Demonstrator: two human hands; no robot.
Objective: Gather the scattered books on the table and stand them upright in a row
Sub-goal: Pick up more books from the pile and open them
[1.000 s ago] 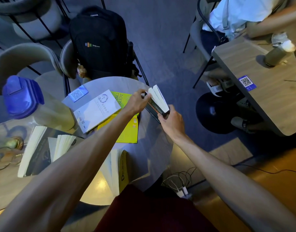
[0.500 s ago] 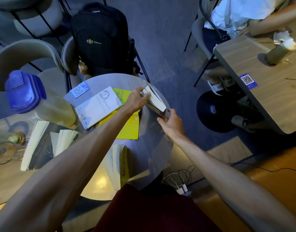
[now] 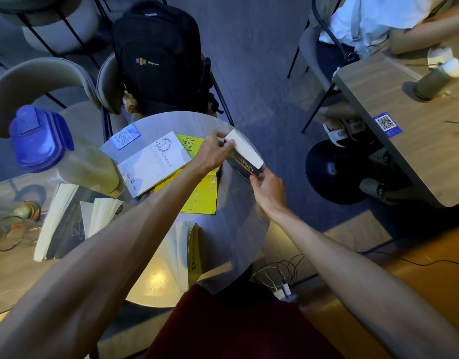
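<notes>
Smooth, faintly glossy table, catching a warm glare near its close edge. The dark book shows a shiny black cover and a matt, pale paper page block. Yellow book: slick card cover. White booklet: flat matt paper. Big jug, cloudy see-through plastic under a glossy blue plastic lid. Black backpack, woven matt cloth. Over on the far side, a second table in matt wood grain. Floor looks like dull, rough carpet.
</notes>
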